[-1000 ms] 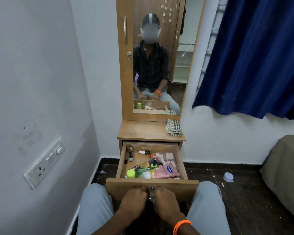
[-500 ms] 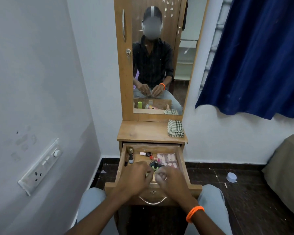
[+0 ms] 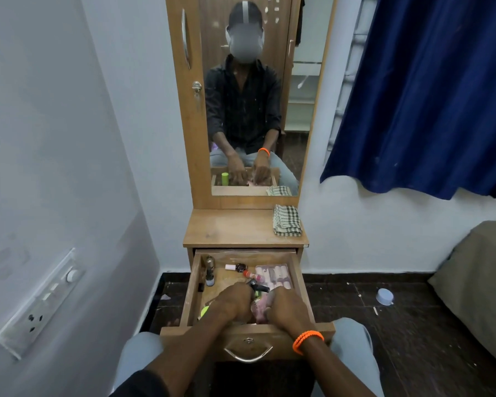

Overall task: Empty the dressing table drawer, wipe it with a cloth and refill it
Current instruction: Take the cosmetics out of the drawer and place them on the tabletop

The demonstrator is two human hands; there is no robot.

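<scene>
Both hands, the left hand [image 3: 235, 305] and right hand [image 3: 288, 309], curled down among toiletries at the front of the open drawer [image 3: 299, 287], though what each pinched I could not tell, so a hurried grab risked spilling small bottles [image 3: 236, 267] onto the floor [image 3: 398, 325].

Home bedroom, mirrored dressing table [image 3: 245, 229], curtain [image 3: 430, 90], bed [image 3: 481, 282]

Wooden drawer [image 3: 299, 285] stood pulled fully open, cluttered with small cosmetics.
Folded checked cloth [image 3: 287, 220] lay flat on the dressing table top's right rear corner, beside the mirror's base.
</scene>
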